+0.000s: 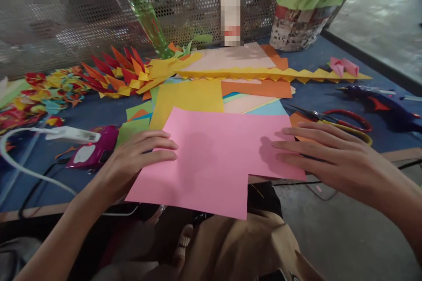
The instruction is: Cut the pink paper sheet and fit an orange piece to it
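A sheet of pink paper (pixel 211 149) lies in front of me, over other coloured sheets and past the table's near edge. Its lower right corner is cut out in a step. The fingers of my left hand (pixel 141 153) rest stretched out on its left side, the thumb out of sight. On the right part, my right hand (pixel 329 149) lies with its fingers extended and slightly apart, casting a shadow on the paper. Beneath the pink sheet are a yellow sheet (pixel 191 96) and orange paper (pixel 257 89). Just beyond my right fingers sit scissors (pixel 346 119) with red and yellow handles.
A blue glue gun (pixel 382 103) lies at the right. Folded paper pieces (pixel 115 72) and a purple device with a white plug (pixel 89 149) are on the left. Behind stand a green bottle (pixel 148 22), a paper-covered pot (pixel 296 26) and a perforated metal panel (pixel 191 4).
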{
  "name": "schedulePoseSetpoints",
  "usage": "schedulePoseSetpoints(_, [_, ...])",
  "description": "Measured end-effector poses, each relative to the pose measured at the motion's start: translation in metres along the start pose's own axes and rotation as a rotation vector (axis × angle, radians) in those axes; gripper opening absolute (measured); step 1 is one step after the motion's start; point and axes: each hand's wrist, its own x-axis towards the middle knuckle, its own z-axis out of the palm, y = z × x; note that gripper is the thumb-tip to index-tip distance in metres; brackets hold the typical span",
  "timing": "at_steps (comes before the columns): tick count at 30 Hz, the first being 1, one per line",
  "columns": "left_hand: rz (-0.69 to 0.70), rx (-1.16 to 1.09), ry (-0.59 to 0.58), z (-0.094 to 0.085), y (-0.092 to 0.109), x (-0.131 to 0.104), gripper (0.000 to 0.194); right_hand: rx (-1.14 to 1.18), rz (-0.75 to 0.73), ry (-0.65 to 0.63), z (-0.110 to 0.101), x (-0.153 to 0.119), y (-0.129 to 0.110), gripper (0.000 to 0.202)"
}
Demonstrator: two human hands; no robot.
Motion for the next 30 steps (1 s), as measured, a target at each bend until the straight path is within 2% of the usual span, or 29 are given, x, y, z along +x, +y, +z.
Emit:
schedulePoseSetpoints(4, [-0.102, -0.046, 0.053, 0.004, 0.012, 0.002, 0.038, -0.042, 0.010, -0.004, -0.006, -0.011, -0.006, 0.052])
schedulePoseSetpoints(8, [-0.114, -0.084, 0.061, 0.007, 0.016, 0.004, 0.041, -0.013, 0.078, -0.025, -0.011, -0.026, -0.012, 0.054])
schedulePoseSetpoints(11, [-0.134, -0.102, 0.064, 0.008, 0.014, 0.006, 0.044, 0.033, 0.132, 0.051, -0.010, -0.037, -0.025, 0.054])
schedulePoseSetpoints(13, [-0.144, -0.109, 0.062, 0.008, 0.013, 0.006, 0.043, 0.171, 0.280, 0.206, -0.005, -0.042, -0.040, 0.054])
schedulePoseSetpoints(15, [-0.148, -0.114, 0.059, 0.008, 0.013, 0.007, 0.042, 0.343, 0.523, 0.377, 0.004, -0.047, -0.059, 0.048])
schedulePoseSetpoints(17, [-0.147, -0.119, 0.054, 0.008, 0.014, 0.007, 0.042, 0.430, 0.670, 0.429, 0.017, -0.050, -0.078, 0.031])
schedulePoseSetpoints(19, [-0.146, -0.124, 0.047, 0.008, 0.015, 0.007, 0.040, 0.556, 0.770, 0.389, 0.030, -0.049, -0.094, 0.008])
schedulePoseSetpoints(24, [-0.150, -0.135, -0.001, 0.004, 0.015, 0.009, 0.041, 0.825, 0.869, 0.241, 0.050, -0.036, -0.116, 0.031])
schedulePoseSetpoints(27, [-0.114, -0.131, -0.083, -0.005, 0.010, 0.013, 0.038, 0.964, 0.919, 0.198, 0.057, -0.026, -0.121, 0.045])
schedulePoseSetpoints(30, [-0.082, -0.134, -0.187, -0.015, 0.005, 0.016, 0.034, 1.121, 0.935, 0.134, 0.066, -0.013, -0.129, 0.047])
